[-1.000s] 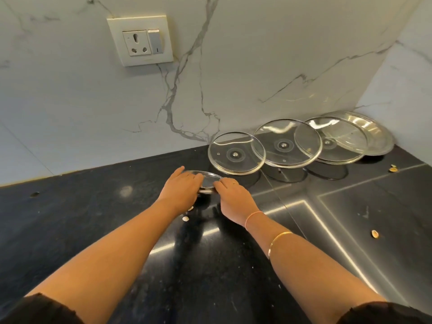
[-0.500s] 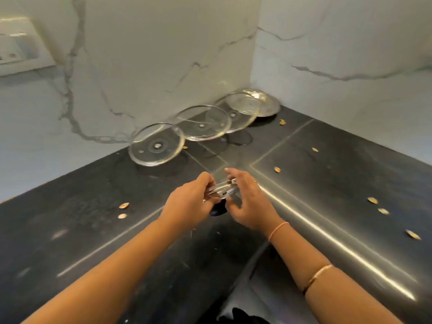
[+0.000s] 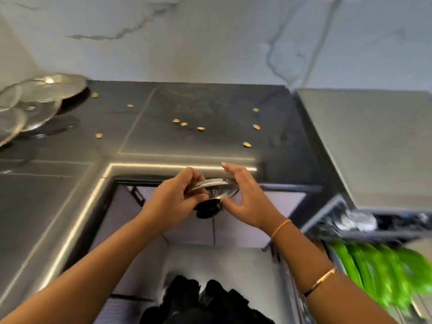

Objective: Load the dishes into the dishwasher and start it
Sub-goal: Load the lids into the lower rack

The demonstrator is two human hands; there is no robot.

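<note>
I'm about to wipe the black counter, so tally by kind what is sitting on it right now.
Yellowish scraps: 9
Glass lids: 2 that I can make out, cut off by the frame's left edge
Steel plate: 1
Total: 12
The lid held in the air is not counted.

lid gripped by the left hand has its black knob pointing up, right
No. In the head view the lid gripped by the left hand has its black knob pointing down, below the glass.
</note>
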